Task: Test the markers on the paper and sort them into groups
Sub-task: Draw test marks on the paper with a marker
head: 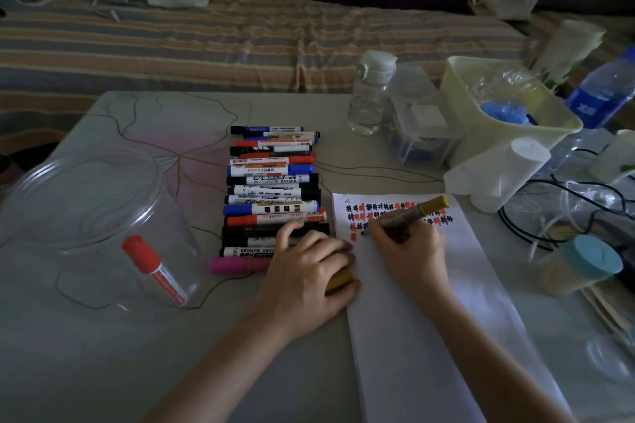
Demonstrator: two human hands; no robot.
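Note:
A white paper lies on the table, its top rows filled with black, blue and red test marks. My right hand grips a gold marker with its tip on the paper below the marks. My left hand holds the gold cap and rests at the paper's left edge, fingers touching the marker row. A row of several markers lies side by side at centre, with a pink marker at its near end. A red marker lies inside a clear jar tipped on its side at the left.
Behind the paper stand a clear water bottle, a clear plastic box, a pale yellow bin and white cups. A blue-lidded jar, black cables and a blue bottle crowd the right.

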